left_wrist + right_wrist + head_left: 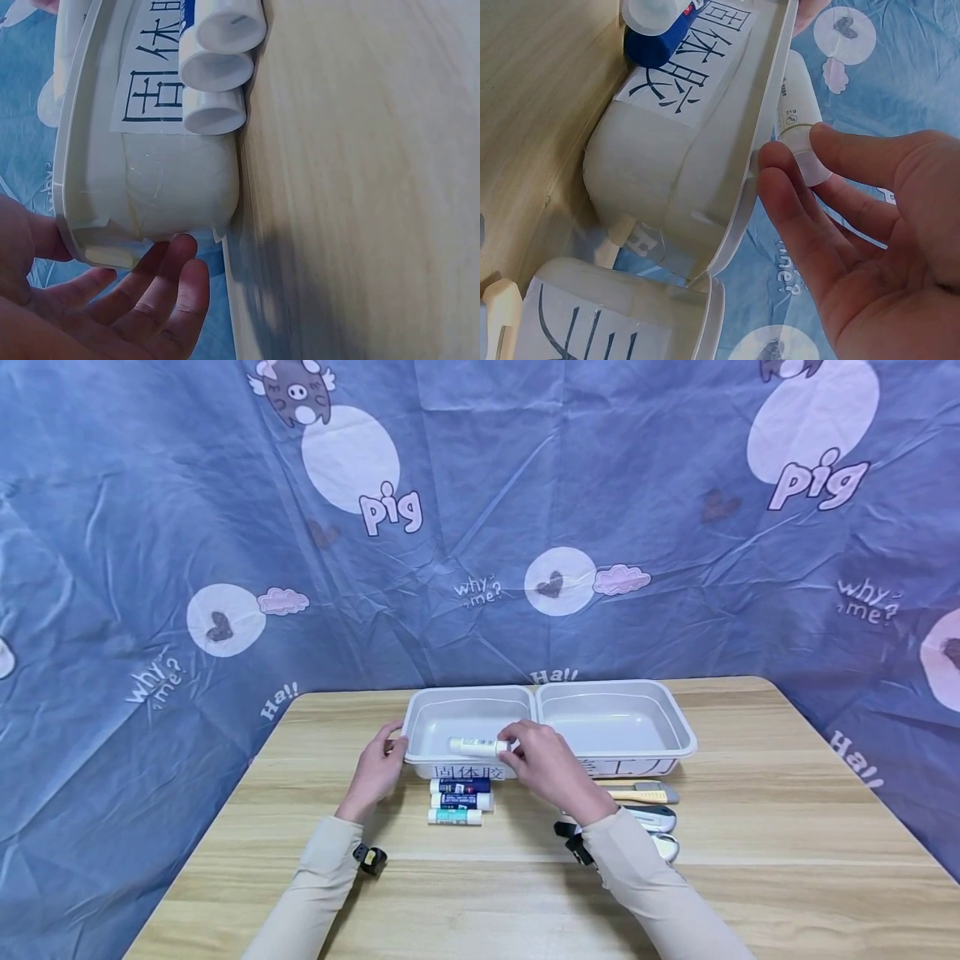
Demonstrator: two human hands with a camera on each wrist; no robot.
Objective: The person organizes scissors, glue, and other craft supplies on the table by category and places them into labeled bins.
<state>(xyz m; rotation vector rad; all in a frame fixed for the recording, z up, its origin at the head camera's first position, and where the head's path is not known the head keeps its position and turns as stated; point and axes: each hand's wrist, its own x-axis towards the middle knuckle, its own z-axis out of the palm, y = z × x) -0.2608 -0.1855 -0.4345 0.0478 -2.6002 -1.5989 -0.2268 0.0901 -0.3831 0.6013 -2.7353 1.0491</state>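
Pinched at its right end by the right hand [546, 758] — thumb and fingertips closed to its width — a white glue stick [472, 746] points leftward from the grip, its long axis roughly along the left tray's [417, 770] front rim, over that tray. That hand's forearm slants in from the right; the left hand [381, 764] grips the tray's left end.
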